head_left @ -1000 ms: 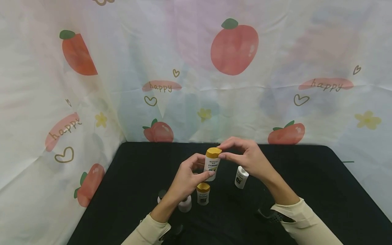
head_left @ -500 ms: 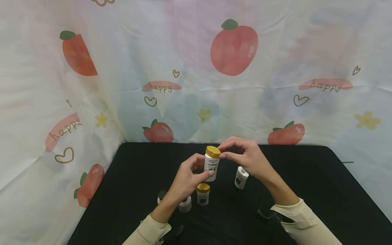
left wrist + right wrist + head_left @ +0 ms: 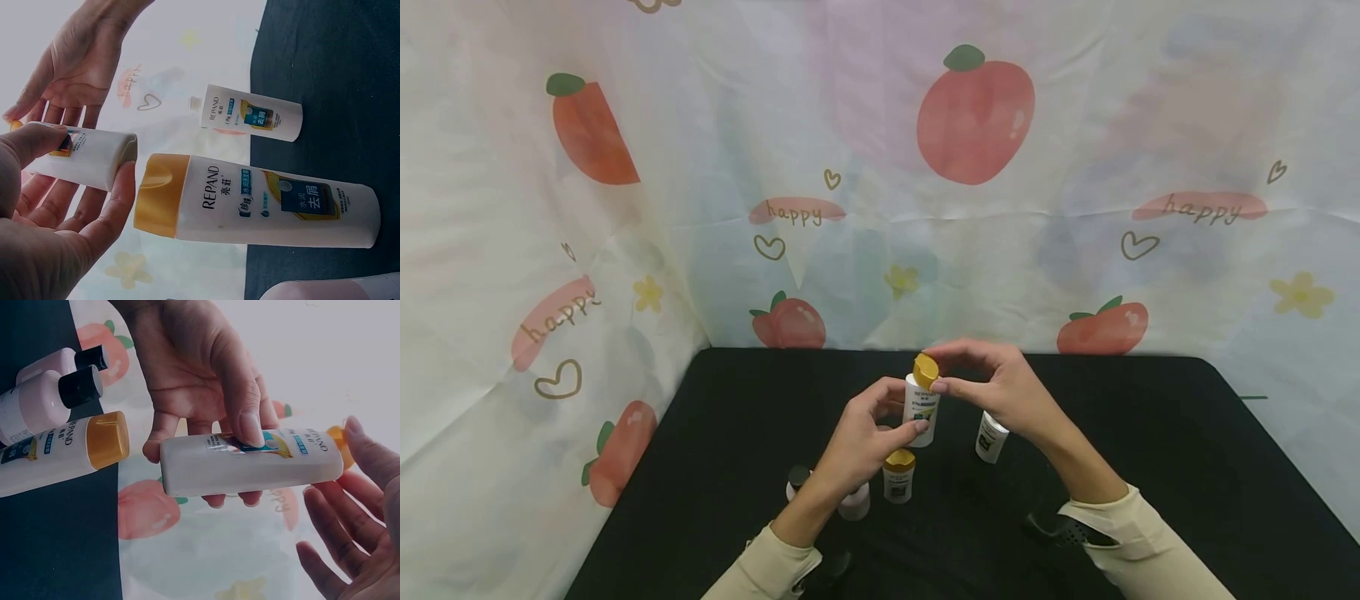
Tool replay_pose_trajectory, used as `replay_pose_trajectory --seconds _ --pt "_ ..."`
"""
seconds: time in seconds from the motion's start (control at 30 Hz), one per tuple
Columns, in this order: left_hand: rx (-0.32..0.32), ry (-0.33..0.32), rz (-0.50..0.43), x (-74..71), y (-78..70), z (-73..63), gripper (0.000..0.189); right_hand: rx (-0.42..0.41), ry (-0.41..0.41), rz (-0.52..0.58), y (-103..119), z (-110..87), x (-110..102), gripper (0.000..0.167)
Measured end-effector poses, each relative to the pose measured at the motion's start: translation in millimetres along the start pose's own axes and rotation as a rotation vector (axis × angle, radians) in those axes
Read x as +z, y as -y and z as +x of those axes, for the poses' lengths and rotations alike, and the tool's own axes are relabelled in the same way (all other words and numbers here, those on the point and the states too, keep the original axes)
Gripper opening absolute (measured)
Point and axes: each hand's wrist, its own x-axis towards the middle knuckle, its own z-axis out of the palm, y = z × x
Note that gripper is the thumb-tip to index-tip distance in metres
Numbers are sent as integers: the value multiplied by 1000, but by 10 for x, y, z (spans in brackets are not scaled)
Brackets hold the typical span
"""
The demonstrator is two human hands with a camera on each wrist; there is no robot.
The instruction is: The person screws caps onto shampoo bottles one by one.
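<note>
Held up over the black table is a white shampoo bottle. My left hand grips its body, with the thumb across the label. My right hand pinches its gold cap between thumb and fingers; the cap sits tilted at the bottle's top. In the right wrist view the cap is mostly behind my right thumb, so whether it is fully off the neck is unclear. Below stands a similar gold-capped bottle, upright on the table. Beyond it, partly below my right hand, is a white bottle with a bare neck.
Two pale pink bottles with black caps stand left of the gold-capped one, one nearer and one behind; my left forearm partly hides them in the head view. A fruit-printed cloth hangs behind the black table.
The gold cap was seated straight on the held bottle and now leans over, tilted at its top. My right hand has shifted slightly left with it; the left hand keeps its grip.
</note>
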Motion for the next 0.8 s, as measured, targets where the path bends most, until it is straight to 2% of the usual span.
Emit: replay_pose_trajectory --seconds 0.33,0.8 --pt "-16 24 -68 16 -29 -8 36 -1 14 0 -9 15 20 42" --pt "-25 33 -59 19 -26 -17 38 1 -21 -27 -25 3 42 31"
